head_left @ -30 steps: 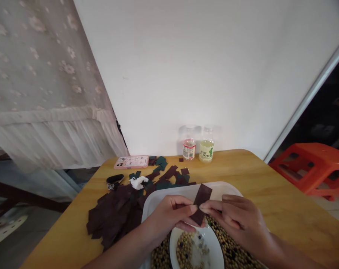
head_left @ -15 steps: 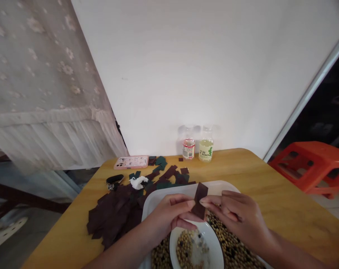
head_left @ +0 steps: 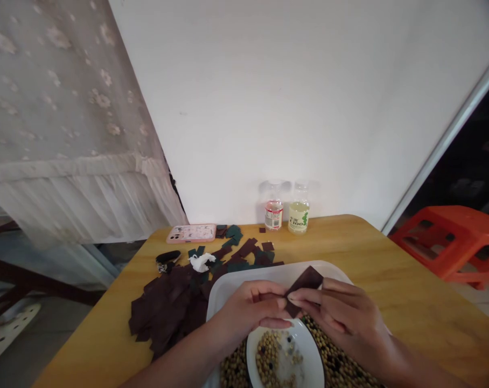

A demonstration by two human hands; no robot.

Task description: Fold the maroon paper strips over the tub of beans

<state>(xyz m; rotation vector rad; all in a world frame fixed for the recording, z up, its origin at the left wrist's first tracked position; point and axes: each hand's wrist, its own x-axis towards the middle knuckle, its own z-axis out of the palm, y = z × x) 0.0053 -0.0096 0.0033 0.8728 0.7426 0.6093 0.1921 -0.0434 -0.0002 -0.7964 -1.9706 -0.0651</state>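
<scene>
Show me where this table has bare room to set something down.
The widest patch of table lies right of the tray and right hand. A smaller one separates the green-labelled bottle from the tray's far rim. Left of the tray is crowded: dark pile, white tissue, phone.

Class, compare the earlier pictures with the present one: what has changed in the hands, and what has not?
The dark strip has tilted, its far end swinging right. Both the left hand and right hand still hold it; neither has let go. The bowl, bottles and phone stayed put.
</scene>
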